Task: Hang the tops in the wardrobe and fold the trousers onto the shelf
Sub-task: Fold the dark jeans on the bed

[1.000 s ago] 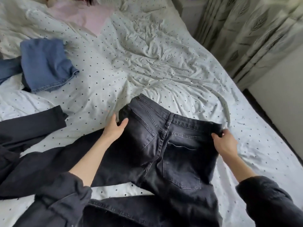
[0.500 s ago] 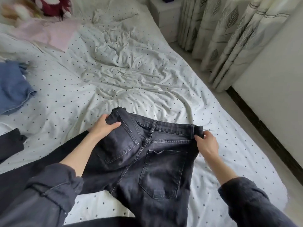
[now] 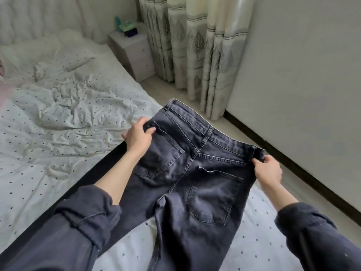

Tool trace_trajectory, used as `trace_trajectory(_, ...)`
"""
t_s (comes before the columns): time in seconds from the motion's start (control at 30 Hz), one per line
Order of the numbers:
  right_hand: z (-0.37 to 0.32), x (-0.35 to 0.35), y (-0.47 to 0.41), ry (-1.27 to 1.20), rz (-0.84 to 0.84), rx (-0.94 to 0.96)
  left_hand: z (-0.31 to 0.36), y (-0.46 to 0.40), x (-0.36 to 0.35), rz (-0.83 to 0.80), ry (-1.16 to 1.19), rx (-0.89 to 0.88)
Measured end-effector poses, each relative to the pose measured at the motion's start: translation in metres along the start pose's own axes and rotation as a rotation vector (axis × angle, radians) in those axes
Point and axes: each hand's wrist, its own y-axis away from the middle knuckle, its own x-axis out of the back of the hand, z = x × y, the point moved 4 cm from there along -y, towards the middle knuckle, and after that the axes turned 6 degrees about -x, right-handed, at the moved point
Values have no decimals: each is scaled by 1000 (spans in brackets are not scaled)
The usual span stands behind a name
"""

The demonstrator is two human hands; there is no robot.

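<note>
Black jeans (image 3: 195,173), back pockets up, are held above the bed (image 3: 58,133), the waistband gripped at each end by the left hand (image 3: 138,136) and right hand (image 3: 267,171); halves should be folded together evenly.

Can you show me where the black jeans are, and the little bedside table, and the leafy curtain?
black jeans (image 3: 211,194): head view, on the back pocket.
bedside table (image 3: 136,53): head view, on its drawer front.
leafy curtain (image 3: 197,42): head view, on a leaf print.
</note>
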Motion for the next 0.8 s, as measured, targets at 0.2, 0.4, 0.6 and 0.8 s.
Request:
trace_trajectory(0.2,39,-35,-38,32,-107,-116,-11,-4,-82,-248,-103,-50)
trace_trajectory(0.4,70,-74,4,400,-174,215,-56,59,-127,-679,-370,-92)
trace_trajectory(0.6,94,-127,116,559,-292,649,-120,153,-95,-591,-465,-100)
trace_trajectory(0.8,144,-146,193,802,-327,758,-192,247,-32,-569,-592,-120)
